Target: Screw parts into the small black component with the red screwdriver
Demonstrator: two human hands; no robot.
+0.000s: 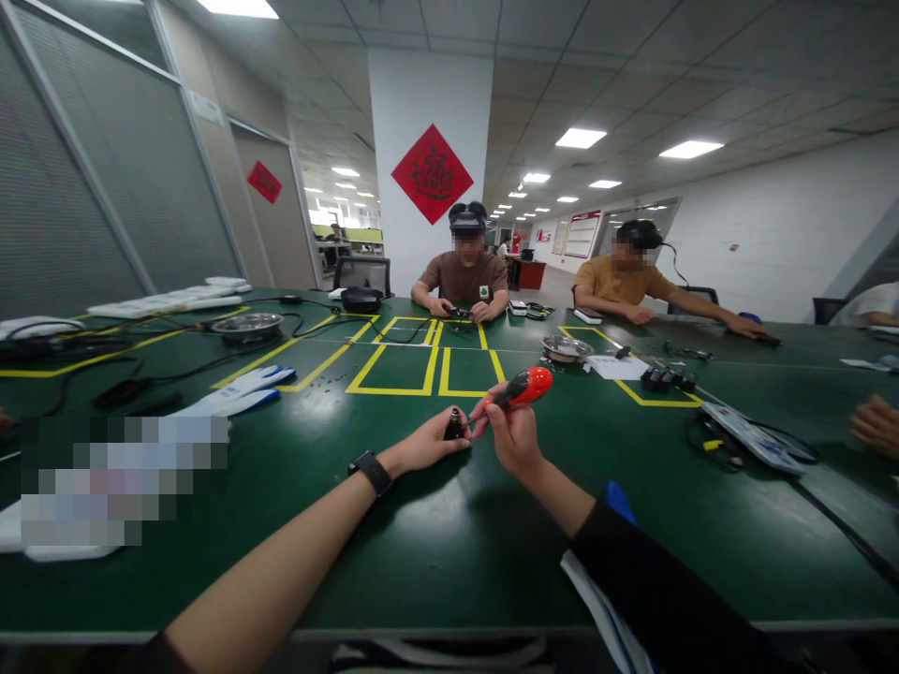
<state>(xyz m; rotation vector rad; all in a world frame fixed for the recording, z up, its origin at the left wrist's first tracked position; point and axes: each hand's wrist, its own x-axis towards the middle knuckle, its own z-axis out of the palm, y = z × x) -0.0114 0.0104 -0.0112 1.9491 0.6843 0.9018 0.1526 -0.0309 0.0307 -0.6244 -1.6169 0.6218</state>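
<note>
My left hand (425, 444) is closed round a small black part with a metallic tip (455, 424), held just above the green table. In my right hand (518, 438) is a screwdriver (525, 386) with a red and black handle, tilted so the handle points up and right. Its thin shaft runs down and left toward the black part. Fingers hide the screwdriver's tip, so I cannot tell whether it touches the part. Both hands are close together over the middle of the table.
Yellow tape outlines (393, 391) mark the green table (435, 580). Metal bowls (566, 349) stand left and right. Several black parts (667, 377) sit near a white paper (612, 367). A power strip (755, 438) lies right, gloves (239, 391) left. Two people (469, 271) sit opposite.
</note>
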